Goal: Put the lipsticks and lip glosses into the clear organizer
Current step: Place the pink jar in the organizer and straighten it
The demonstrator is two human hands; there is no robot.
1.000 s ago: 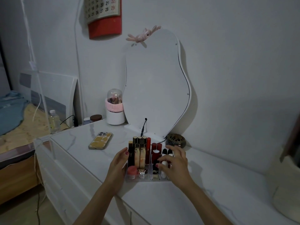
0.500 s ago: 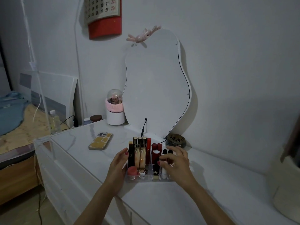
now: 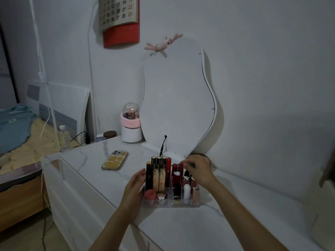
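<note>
A clear organizer (image 3: 170, 202) stands on the white dresser top, filled with several upright lipsticks and lip glosses: tall gold-capped tubes (image 3: 159, 173) at the back left, dark red tubes (image 3: 176, 172) behind, a white one (image 3: 186, 193) and a pink-capped one (image 3: 150, 194) in front. My left hand (image 3: 136, 185) rests flat against the organizer's left side. My right hand (image 3: 198, 169) hovers over the back right, fingertips pinched at the top of a dark red tube.
A phone (image 3: 114, 160) in a yellow case lies left of the organizer. A wavy white mirror (image 3: 177, 98) leans on the wall behind, with a cable at its base. A brush holder (image 3: 130, 126) stands at the back left. The dresser edge drops off at the left.
My right hand has lifted from the organizer's front right and moved back, so its fingertips are now at the red tubes in the rear. The left hand has stayed at the organizer's side.
</note>
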